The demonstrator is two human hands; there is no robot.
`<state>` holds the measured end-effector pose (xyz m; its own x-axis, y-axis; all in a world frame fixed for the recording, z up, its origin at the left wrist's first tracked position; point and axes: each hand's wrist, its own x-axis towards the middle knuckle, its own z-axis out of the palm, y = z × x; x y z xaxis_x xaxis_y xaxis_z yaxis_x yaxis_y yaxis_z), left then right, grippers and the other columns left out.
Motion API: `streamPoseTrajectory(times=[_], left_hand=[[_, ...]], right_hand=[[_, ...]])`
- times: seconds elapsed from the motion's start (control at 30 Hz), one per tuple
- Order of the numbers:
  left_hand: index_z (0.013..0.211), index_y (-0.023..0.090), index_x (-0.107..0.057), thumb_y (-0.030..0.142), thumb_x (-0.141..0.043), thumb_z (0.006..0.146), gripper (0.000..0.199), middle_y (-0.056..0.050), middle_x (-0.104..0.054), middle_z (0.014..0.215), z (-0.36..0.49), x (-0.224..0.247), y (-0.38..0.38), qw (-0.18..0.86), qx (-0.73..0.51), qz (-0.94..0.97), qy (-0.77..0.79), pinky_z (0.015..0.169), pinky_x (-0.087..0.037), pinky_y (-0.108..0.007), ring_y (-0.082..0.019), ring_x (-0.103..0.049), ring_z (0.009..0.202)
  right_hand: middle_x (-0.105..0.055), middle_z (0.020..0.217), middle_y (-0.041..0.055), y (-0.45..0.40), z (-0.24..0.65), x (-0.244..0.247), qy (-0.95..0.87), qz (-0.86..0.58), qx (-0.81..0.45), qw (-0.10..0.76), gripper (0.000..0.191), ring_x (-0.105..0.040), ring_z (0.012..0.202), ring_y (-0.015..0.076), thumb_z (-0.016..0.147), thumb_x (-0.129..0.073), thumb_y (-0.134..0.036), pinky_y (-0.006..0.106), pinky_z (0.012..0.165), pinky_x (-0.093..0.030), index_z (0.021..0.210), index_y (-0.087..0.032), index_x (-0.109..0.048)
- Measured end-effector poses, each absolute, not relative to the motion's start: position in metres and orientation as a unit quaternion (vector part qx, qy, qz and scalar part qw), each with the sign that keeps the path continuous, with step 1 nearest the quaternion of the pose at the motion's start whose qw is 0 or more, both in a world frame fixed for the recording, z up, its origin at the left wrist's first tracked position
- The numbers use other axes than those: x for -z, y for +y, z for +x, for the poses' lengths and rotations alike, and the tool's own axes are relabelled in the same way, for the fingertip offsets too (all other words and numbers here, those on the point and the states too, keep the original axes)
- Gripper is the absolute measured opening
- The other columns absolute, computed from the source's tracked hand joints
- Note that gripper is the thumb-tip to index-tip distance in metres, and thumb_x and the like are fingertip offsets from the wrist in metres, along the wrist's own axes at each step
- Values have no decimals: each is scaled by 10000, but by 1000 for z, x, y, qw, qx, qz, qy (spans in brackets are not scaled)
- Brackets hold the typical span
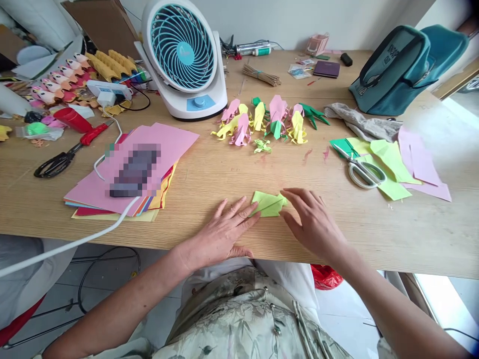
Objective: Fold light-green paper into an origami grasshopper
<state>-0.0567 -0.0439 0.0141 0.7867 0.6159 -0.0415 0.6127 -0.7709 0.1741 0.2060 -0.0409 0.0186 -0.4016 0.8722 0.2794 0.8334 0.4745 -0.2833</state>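
Possibly, the folded green paper (268,203) could skew if the spread left hand (220,232) slips; the right hand (315,223) gapes beside it.

Beyond my left hand (220,232), I see a pale wall (269,20) behind the wooden table (209,172). Bright glare (449,134) whitens it past my right hand (316,219), and light floor tiles (340,309) show beneath.

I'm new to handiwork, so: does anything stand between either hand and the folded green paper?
Nothing visible does. The left hand rests fingers on the left end of the green paper; the right hand is at its other end, contact hard to tell. The folded figures and scissors lie farther back, out of the way.
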Motion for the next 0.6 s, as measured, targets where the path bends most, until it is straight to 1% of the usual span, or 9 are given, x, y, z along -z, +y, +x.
streamPoseTrajectory(times=[0.07,0.13,0.23,0.3,0.37,0.43,0.47,0.53,0.6], left_hand=[[1560,219,-259,671,-421,909,809,-129,-220,1638,-58,-16,-43,83,-10,942,326,1177,-160,-633,-357,-80,1530],[1556,235,-273,672,-420,907,796,-118,-202,1645,-59,-16,-43,78,-13,941,328,1172,-163,-646,-371,-81,1526],[1552,248,-286,666,-436,905,785,-111,-196,1648,-61,-16,-44,83,-30,942,324,1170,-188,-645,-380,-95,1522],[1550,220,-290,607,-468,929,753,-125,-229,1637,-60,-15,-44,90,-57,935,338,1179,-229,-602,-360,-137,1517],[1529,166,-324,502,-499,960,683,-155,-314,1597,-58,-14,-41,102,-102,917,372,1177,-291,-528,-320,-248,1486],[1483,132,-384,412,-533,967,606,-172,-438,1509,-52,-14,-37,120,-155,892,408,1144,-363,-467,-283,-400,1396],[1460,132,-410,385,-559,958,582,-165,-499,1451,-48,-14,-35,131,-177,880,422,1120,-395,-451,-271,-463,1337],[1431,141,-438,358,-605,933,568,-148,-578,1352,-39,-15,-28,160,-212,857,442,1063,-446,-439,-267,-535,1247],[1404,148,-463,283,-642,907,545,-115,-651,1237,-31,-16,-20,221,-236,824,465,983,-495,-383,-235,-611,1134]], right_hand=[[-625,1218,165,-24,204,-18,-838,-505,-79,191,407,-580,1091,324,960,-510,-316,480,881,-481,1340,-171,-531],[-639,1120,153,-12,201,-16,-834,-512,-101,178,402,-594,1025,319,904,-597,-320,475,864,-481,1276,-170,-580],[-642,971,97,-6,197,-14,-822,-521,-162,165,323,-605,909,271,832,-674,-276,420,812,-483,1140,-187,-635],[-631,907,62,-7,197,-16,-808,-525,-208,169,245,-597,847,232,809,-690,-241,372,769,-475,1045,-194,-643],[-621,898,48,-11,196,-18,-795,-530,-237,178,188,-582,819,207,798,-694,-226,346,742,-459,973,-194,-633],[-617,886,39,-14,196,-20,-786,-532,-253,188,164,-564,798,195,786,-694,-222,331,716,-440,929,-193,-619],[-615,864,31,-15,195,-20,-780,-533,-264,195,157,-555,779,188,784,-690,-223,324,699,-430,916,-193,-610],[-601,792,6,-18,194,-20,-760,-532,-300,220,133,-529,715,166,794,-670,-232,302,650,-408,896,-197,-592],[-574,734,-18,-20,193,-18,-732,-527,-348,257,102,-498,654,142,816,-641,-250,279,598,-386,870,-203,-568]])
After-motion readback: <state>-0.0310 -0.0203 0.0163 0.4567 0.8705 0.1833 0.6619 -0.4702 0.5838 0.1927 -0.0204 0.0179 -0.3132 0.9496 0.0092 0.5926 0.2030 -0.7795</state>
